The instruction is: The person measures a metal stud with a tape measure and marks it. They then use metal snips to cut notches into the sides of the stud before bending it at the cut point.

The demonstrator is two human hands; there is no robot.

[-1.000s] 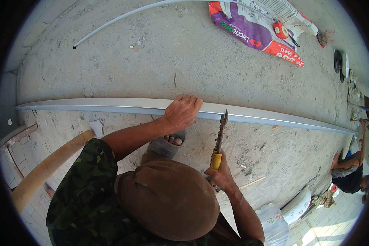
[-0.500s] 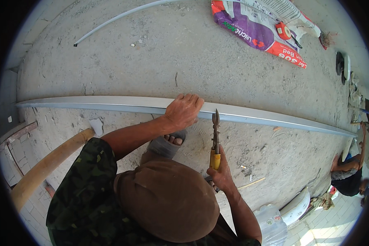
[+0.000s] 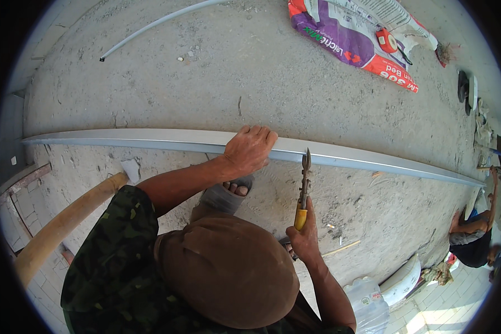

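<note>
A long, pale metal channel lies across the floor from left to right. My left hand is closed over it near its middle, fingers curled over the far edge. In my right hand is a pair of tin snips with yellow handles, held with the jaws pointing away from me. Just right of my left hand, the snips' tip overlaps the channel in the view; whether it touches the metal I cannot tell. Below my left hand, a sandalled foot shows.
On the far right, a tape measure rests on a purple and red bag. A thin pale pipe curves at the far left. A wooden pole slants at the left. Another person crouches by the channel's right end.
My right hand has shifted the tin snips slightly to the right and turned them, so the handles look closer together. My left hand stays on the channel.
</note>
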